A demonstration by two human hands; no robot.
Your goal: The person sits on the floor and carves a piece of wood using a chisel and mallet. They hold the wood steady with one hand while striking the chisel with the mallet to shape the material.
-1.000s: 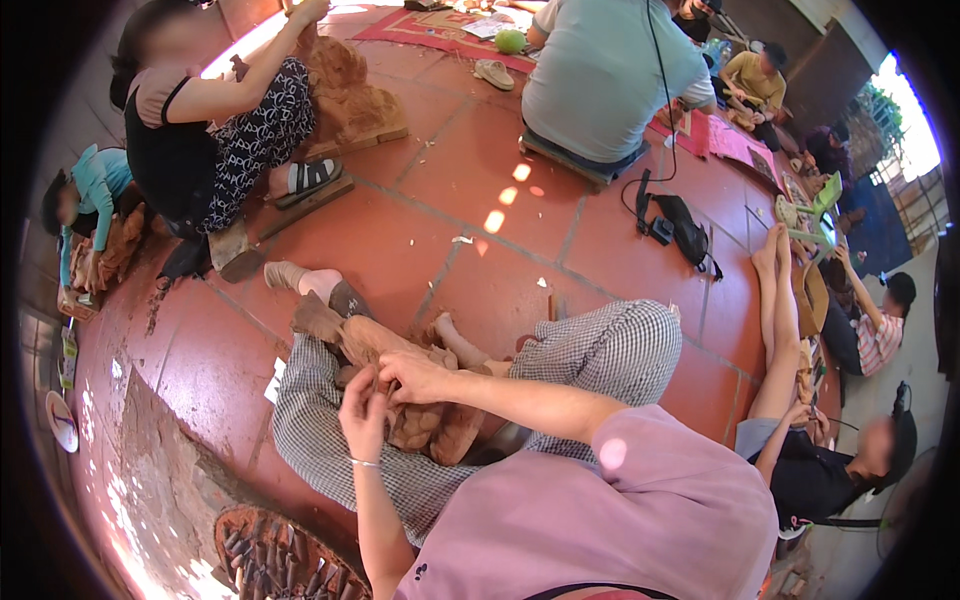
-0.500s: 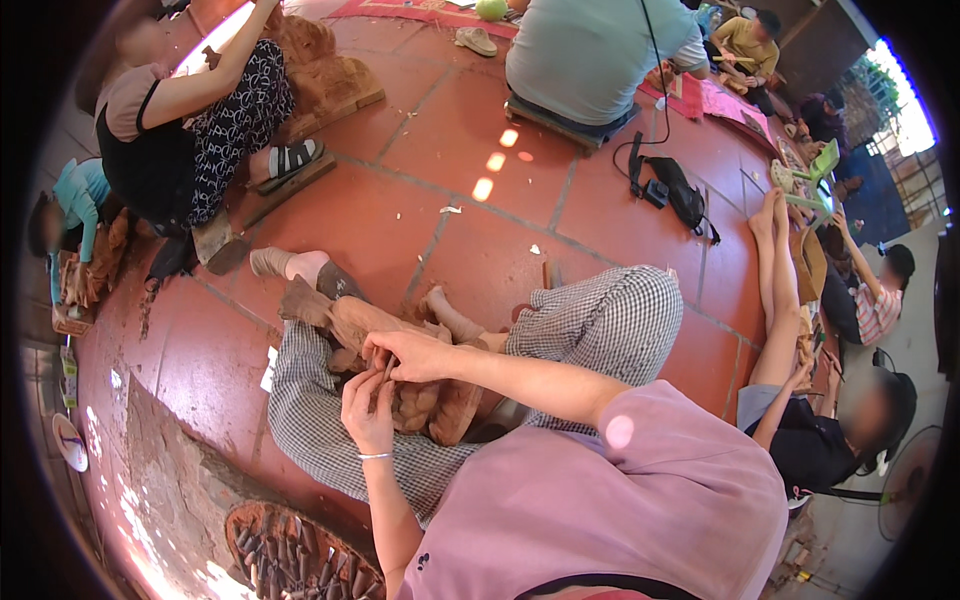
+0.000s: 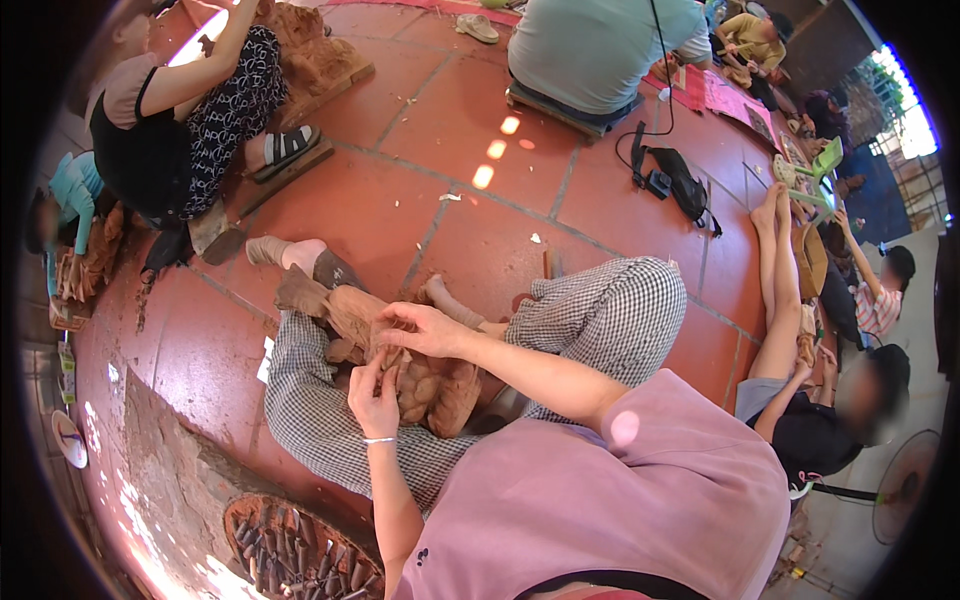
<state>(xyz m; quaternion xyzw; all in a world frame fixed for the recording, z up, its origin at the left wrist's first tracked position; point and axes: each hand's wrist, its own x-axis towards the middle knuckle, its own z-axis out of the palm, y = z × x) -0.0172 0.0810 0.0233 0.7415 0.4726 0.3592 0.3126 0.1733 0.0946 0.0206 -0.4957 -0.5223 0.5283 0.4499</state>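
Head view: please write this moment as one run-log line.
left hand: at wooden carving | right hand: over wooden carving, beside left hand | grips: unclear | tools: lower left

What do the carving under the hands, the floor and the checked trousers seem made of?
Carving: probably wood, unpainted and matt, given its brown carved relief. Floor: likely fired-clay tile, slightly glossy, reddish with grey joints. Trousers: apparently woven cloth, matt, with soft folds.

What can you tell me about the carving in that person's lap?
The carving is brown and looks like wood. Rounded bulges cover its near part; a smoother length runs toward the far left. It lies slantwise over part of the checked trousers. The left hand and right hand partly hide its middle; whether both touch it is unclear.
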